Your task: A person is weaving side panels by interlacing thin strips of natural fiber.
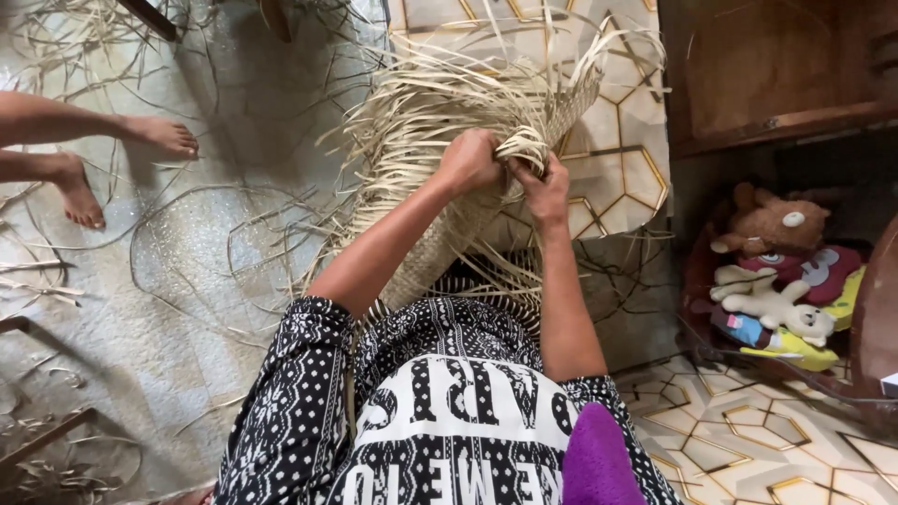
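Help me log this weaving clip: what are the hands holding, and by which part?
Both the left hand and the right hand grip the pale woven straw mat at its unfinished edge, pinching a bent bundle of loose strips.

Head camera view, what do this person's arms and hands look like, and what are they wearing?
Both forearms are bare. The left hand and right hand wear no gloves; no rings or bracelets are visible. Short sleeves end near the elbows, black with small white patterning, part of a black-and-white printed top.
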